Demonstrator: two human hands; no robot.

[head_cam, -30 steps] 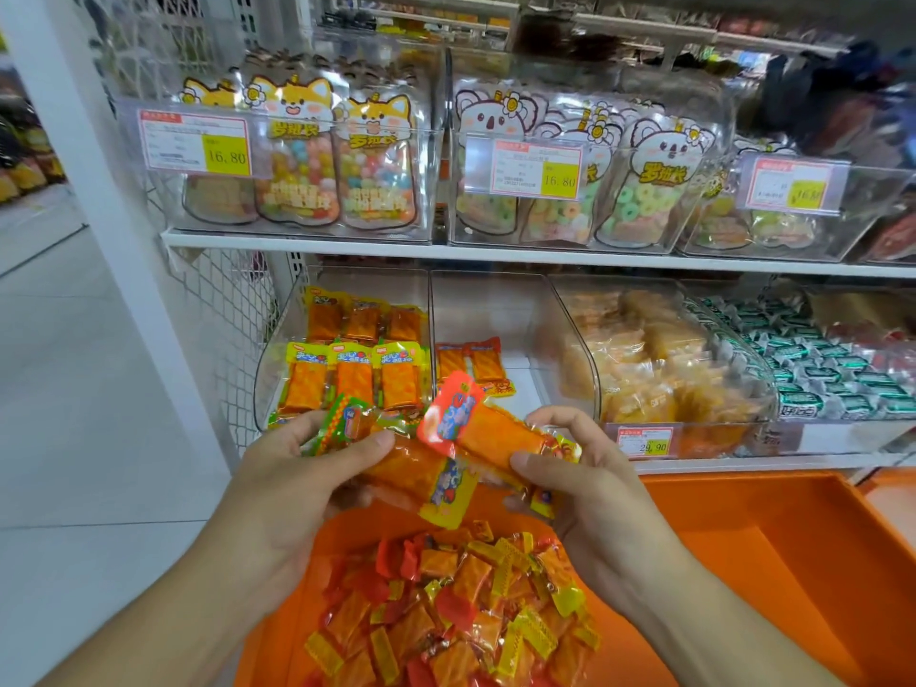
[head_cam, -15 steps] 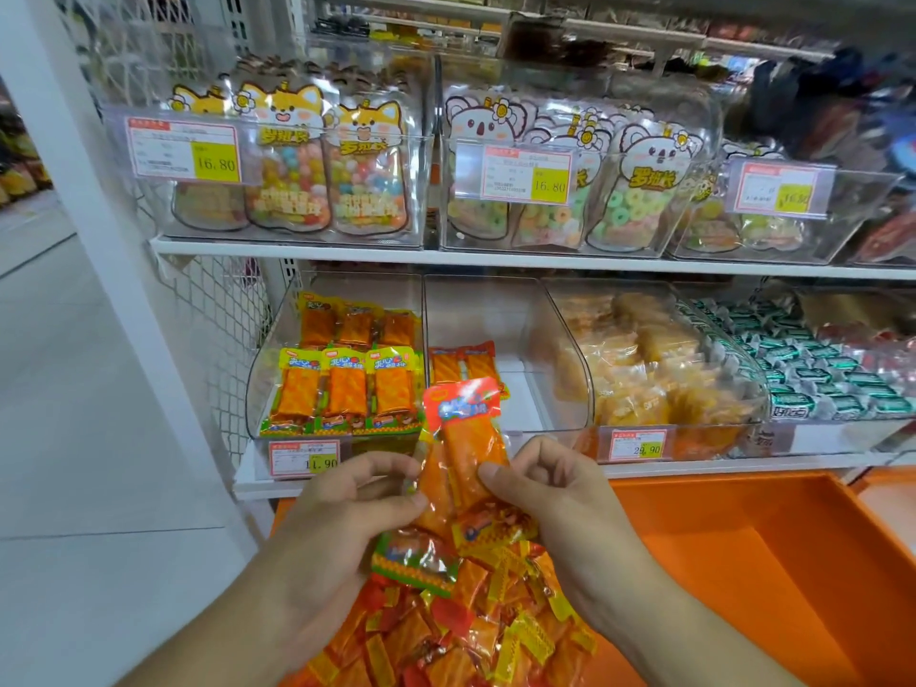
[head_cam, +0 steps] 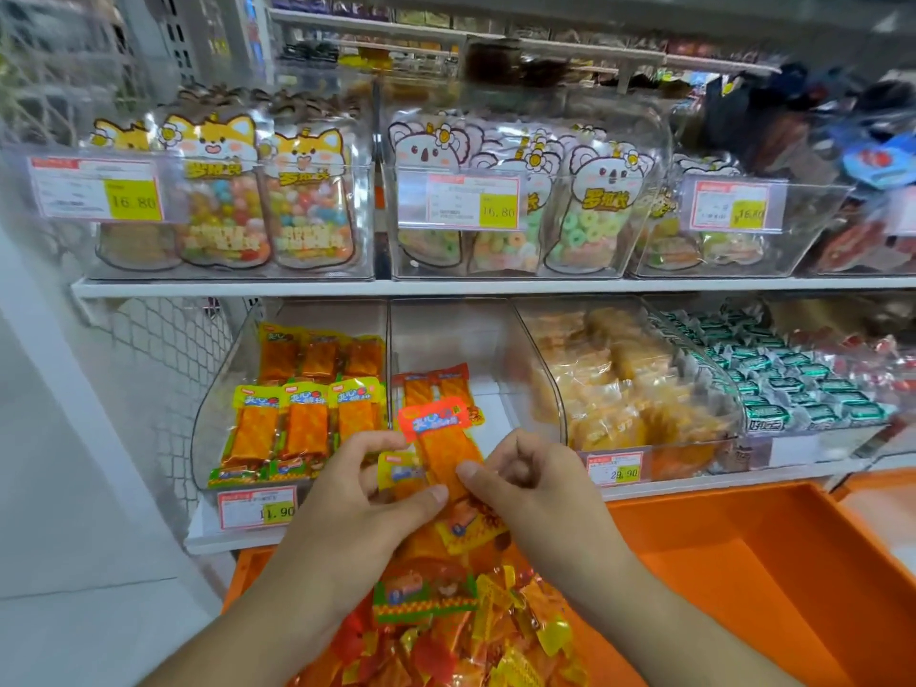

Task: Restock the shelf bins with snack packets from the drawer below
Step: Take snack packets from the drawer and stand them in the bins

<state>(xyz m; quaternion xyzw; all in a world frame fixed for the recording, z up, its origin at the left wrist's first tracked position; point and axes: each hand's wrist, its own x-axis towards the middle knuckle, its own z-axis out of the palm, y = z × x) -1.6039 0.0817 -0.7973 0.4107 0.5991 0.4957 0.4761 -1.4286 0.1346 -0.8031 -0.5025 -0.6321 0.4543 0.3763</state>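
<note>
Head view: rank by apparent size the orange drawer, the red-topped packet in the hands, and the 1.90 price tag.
1. orange drawer, by far largest
2. red-topped packet
3. 1.90 price tag; close to the packet, which sits nearer the camera, so unsure.

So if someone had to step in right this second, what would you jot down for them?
Left hand and right hand both pinch a bunch of orange snack packets, held in front of the lower shelf.
Left bin holds two rows of packets; the middle bin has only a couple at the back.
The orange drawer below holds a heap of packets.
Left: place the held bunch, then keep refilling.
</note>
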